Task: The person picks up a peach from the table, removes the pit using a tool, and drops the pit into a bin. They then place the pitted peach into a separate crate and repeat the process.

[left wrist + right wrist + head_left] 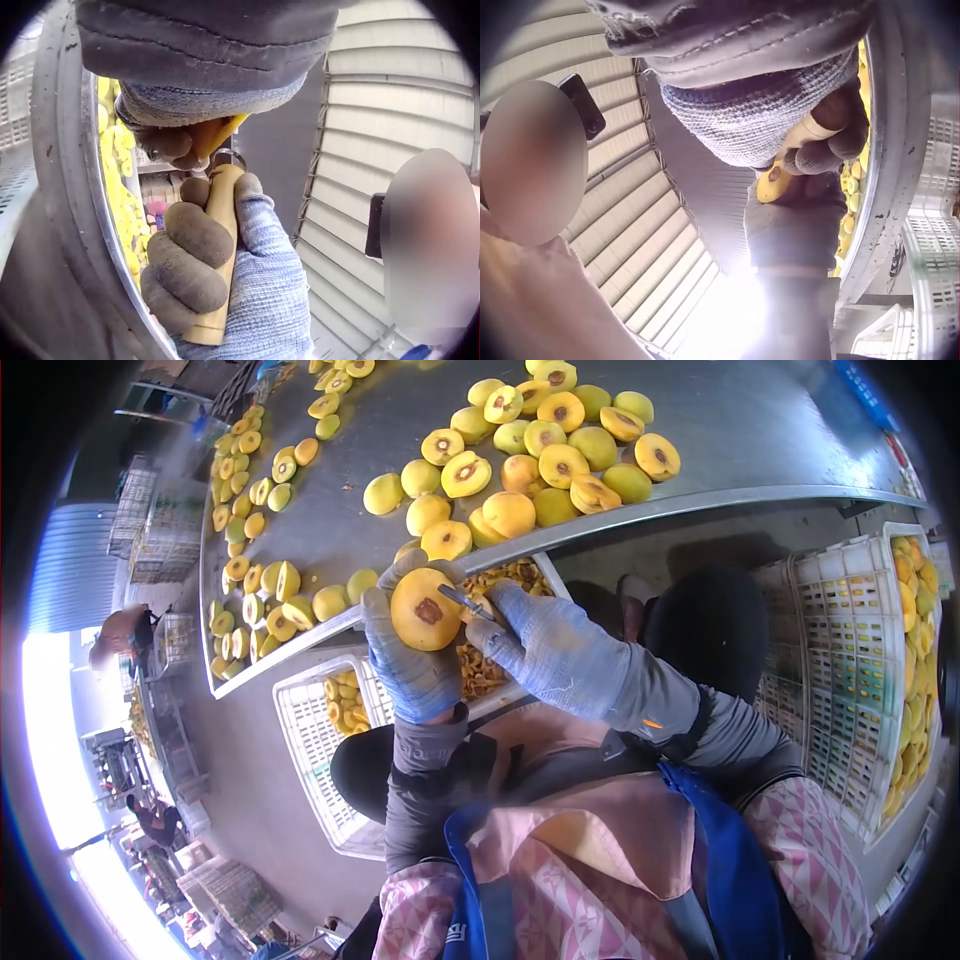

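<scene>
A yellow peach half (420, 622), cut face up with a dark reddish-brown centre, is gripped by my gloved left hand (408, 672) above the table's near edge. My gloved right hand (570, 660) holds a pitting tool (222, 217) with its fingers wrapped round the pale wooden handle. The curved metal loop at the tool's end shows in the left wrist view, close to the peach. In the head view the metal end overlaps the right side of the cut face. The right wrist view shows the handle's butt and the peach's edge (773, 184).
Halved peaches (560, 460) cover parts of the metal table (330, 490), which has a raised rim. Below the hands a container holds brown scraps (480, 672). White crates of peaches stand at left (310, 760) and right (850, 660). Another person (125, 635) is far left.
</scene>
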A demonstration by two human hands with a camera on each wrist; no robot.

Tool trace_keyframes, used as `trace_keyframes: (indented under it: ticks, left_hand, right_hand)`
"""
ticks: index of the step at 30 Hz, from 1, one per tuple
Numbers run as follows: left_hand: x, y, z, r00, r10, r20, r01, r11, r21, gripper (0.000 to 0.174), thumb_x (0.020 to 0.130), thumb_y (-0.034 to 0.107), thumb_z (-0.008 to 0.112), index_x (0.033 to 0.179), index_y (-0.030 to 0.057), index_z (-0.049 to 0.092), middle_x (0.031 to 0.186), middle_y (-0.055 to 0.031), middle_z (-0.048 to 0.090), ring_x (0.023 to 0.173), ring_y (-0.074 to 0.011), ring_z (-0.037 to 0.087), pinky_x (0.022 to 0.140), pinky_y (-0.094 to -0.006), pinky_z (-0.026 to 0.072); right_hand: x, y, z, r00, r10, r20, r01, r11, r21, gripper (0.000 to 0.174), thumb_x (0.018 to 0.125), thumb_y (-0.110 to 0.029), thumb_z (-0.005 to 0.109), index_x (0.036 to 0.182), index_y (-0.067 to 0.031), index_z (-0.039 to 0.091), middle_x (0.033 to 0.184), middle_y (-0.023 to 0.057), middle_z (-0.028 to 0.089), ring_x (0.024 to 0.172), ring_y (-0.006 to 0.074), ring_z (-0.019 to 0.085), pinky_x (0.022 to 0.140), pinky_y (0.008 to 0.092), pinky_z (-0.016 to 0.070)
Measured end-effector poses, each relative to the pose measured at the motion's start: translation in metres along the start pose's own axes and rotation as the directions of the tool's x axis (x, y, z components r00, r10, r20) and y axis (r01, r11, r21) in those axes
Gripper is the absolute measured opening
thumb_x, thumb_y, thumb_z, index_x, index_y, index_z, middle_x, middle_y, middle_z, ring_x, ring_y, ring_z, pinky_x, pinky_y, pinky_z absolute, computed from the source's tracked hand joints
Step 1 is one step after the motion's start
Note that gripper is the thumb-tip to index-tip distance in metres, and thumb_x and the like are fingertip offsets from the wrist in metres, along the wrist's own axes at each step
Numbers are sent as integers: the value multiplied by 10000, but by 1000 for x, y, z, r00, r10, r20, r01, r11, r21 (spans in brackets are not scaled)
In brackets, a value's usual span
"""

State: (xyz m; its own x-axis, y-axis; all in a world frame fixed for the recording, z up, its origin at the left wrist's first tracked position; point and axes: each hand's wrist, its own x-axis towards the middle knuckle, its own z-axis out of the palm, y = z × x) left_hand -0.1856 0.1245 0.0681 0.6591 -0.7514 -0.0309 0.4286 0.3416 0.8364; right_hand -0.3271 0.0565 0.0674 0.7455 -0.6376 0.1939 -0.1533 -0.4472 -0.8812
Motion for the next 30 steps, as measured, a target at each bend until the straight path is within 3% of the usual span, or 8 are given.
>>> trace_keyframes:
  ticks: [7,9,13,18,21,25,28,30]
  left_hand:
    - [-2,-8,2,998,46,53,-54,985,162,535,1042,443,369,1239,-26,536,1077,-184,646,1007,-256,614,953,-385,484]
    - [-4,-7,8,987,143,67,-158,909,385,530,1043,439,368,1229,-27,535,1038,-172,647,981,-241,611,925,-365,489]
    - [-3,-8,7,971,215,109,-239,806,542,513,1038,430,378,1179,-31,552,960,-144,630,926,-198,597,851,-302,491]
    - [-1,3,2,996,-69,58,50,957,287,549,1043,443,360,1090,-46,604,921,-158,660,851,-209,626,797,-297,521]
    - [5,4,-10,974,-225,-32,223,920,322,611,1031,504,366,1099,-52,609,938,-159,672,834,-215,636,797,-293,521]
    - [8,5,-11,971,-239,1,215,874,435,646,1013,550,388,1112,-47,613,954,-143,675,844,-209,638,800,-289,521]
    - [4,0,3,984,-168,67,148,961,232,599,1010,520,424,1086,-37,631,925,-152,680,864,-220,653,814,-320,537]
    - [-1,-9,-3,998,66,12,-64,878,474,580,994,523,472,1057,-27,645,883,-133,680,826,-207,657,769,-316,548]
  right_hand:
    - [-4,-2,7,993,-90,-79,72,975,-212,333,964,-367,581,1043,-44,557,677,147,624,539,331,634,478,422,518]
    - [-6,-1,10,994,-86,-72,67,968,-240,328,962,-363,585,1039,-46,556,685,138,628,527,320,632,467,416,514]
    - [-6,-7,6,987,-147,-63,127,959,-254,319,956,-356,591,1035,-49,554,686,118,632,504,297,628,445,397,503]
    - [-8,-4,3,980,-196,44,197,898,-394,316,945,-340,600,1022,-38,548,681,130,639,515,283,642,446,391,500]
    - [-7,-1,2,971,-221,88,237,898,-371,318,940,-331,605,1020,-29,546,678,136,644,530,284,652,458,394,506]
    - [-7,-1,6,986,-120,117,151,937,-316,338,943,-333,603,1034,-12,551,643,129,642,554,290,666,475,391,516]
    - [-7,-4,8,996,-69,57,84,945,-316,333,943,-324,605,1041,-9,559,633,128,643,570,298,674,484,393,522]
    - [-8,-4,7,994,-78,73,96,952,-291,330,940,-322,609,1043,-12,562,644,131,647,574,300,675,485,392,522]
